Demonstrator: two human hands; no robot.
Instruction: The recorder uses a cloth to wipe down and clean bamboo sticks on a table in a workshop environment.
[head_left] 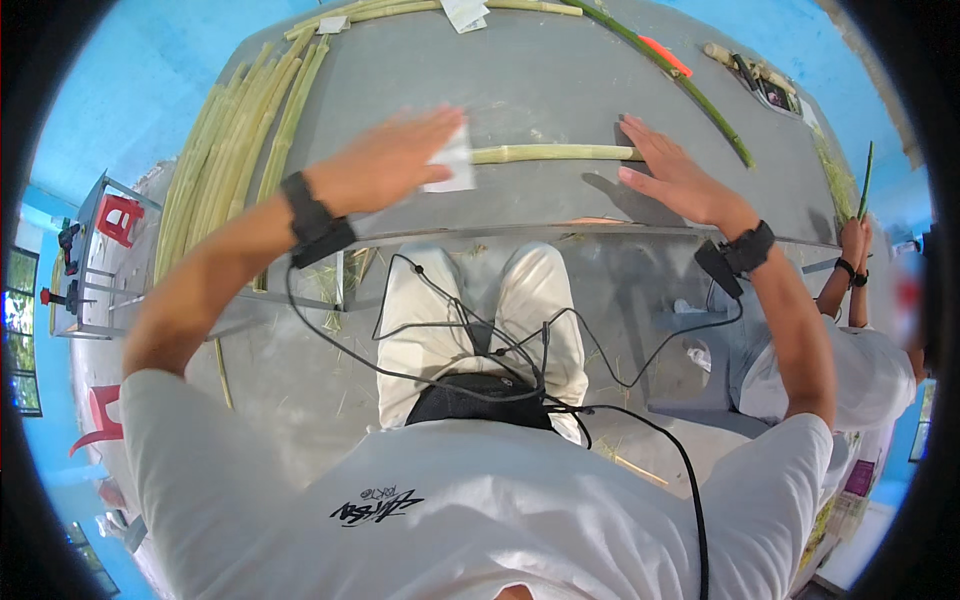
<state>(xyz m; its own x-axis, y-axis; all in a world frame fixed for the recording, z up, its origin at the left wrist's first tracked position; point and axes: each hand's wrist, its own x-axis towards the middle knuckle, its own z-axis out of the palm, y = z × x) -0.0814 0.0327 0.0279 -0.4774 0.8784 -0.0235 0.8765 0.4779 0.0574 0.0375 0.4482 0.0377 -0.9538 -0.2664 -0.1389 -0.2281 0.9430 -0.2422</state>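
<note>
Lying at upper centre of the frame: a pale green stalk (560, 153), set crosswise on the grey desk (540, 85), its left part running to a white slip (456, 172) and its right end reaching the fingers at the right

Left grip (400, 155): spread, fingers straight and side by side, thumb apart from them, over the white slip and partly hiding it; whether it presses on the slip I cannot tell

Right grip (675, 175): spread, fingers extended and thumb held away, right at the stalk's right end, pinching nothing; firm contact I cannot tell

Wrists: a black strap (313, 220) on the left and a black band (745, 250) on the right, cables trailing to lower centre

Upper left of the frame: a row of long pale stalks (225, 150) side by side

Top edge: a white sheet (465, 13)

Upper right: a long dark green stalk (700, 100) slanting downward, an orange strip (667, 57) beside it

Right edge: a co-worker (850, 375) in white, hands around a thin green stalk (866, 180)
</note>
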